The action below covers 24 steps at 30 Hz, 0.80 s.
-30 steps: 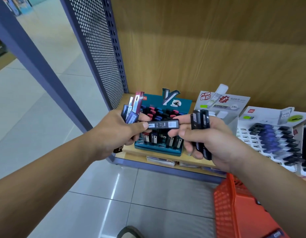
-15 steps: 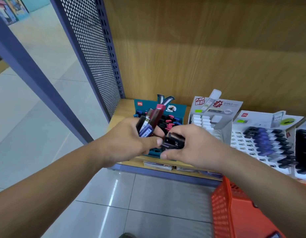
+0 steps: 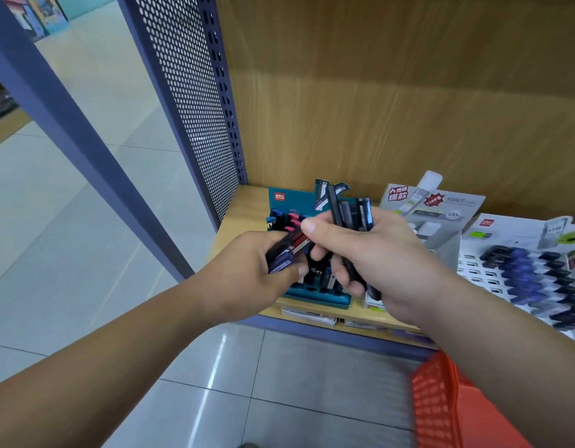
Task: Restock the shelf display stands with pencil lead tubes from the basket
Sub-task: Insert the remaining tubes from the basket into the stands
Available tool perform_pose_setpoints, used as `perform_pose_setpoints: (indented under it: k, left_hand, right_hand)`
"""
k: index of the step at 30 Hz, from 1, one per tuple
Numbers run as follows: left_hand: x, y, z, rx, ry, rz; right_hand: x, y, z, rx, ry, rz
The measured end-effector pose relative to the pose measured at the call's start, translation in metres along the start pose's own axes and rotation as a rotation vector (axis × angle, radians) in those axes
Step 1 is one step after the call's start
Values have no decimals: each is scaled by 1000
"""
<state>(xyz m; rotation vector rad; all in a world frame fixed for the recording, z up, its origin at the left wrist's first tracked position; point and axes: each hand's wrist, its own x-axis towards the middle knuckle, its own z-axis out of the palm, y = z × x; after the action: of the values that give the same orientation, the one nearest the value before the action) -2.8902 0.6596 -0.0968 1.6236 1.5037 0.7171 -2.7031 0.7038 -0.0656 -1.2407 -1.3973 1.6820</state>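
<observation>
My left hand [image 3: 247,279] grips a bunch of red and blue pencil lead tubes [image 3: 287,250] in front of the teal display stand [image 3: 315,295] on the wooden shelf. My right hand [image 3: 376,253] holds several black lead tubes [image 3: 354,211] upright in its curled fingers, and its thumb reaches over to the left hand's bunch. The two hands touch above the teal stand and hide most of its slots. The orange basket [image 3: 447,399] sits at the lower right, below my right forearm.
A grey-white stand [image 3: 441,221] and a white stand with blue and black tubes [image 3: 525,273] sit to the right on the shelf. A perforated purple side panel [image 3: 189,101] closes the shelf's left end. Tiled floor lies below.
The black tubes in my right hand have turned upright again and risen. My right thumb has moved onto the left hand's bunch. The view has shifted slightly.
</observation>
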Motion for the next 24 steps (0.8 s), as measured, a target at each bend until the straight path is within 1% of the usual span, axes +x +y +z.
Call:
perform_pose_setpoints:
  k: [4, 6, 9, 12, 15, 18, 20, 24]
  left_hand:
    - [-2, -12, -13, 32, 27, -104]
    - [-3, -22, -21, 46, 93, -191]
    - [-4, -31, -26, -28, 240, -293]
    - [-4, -35, -25, -46, 278, -326]
    - [-2, -41, -24, -22, 289, -364]
    - [1, -49, -24, -31, 309, -412]
    - [3, -54, -22, -60, 332, -422]
    - [11, -63, -15, -138, 355, -426]
  right_hand:
    - [13, -6, -5, -74, 99, -36]
    - [18, -12, -17, -156, 125, -56]
    - [23, -13, -30, -371, 141, -113]
    - [26, -9, -27, -588, 168, -240]
    - [33, -9, -20, -635, 199, -313]
    - [43, -10, -11, -631, 218, -379]
    - [52, -9, -7, -669, 232, -429]
    - [71, -10, 6, -733, 187, -443]
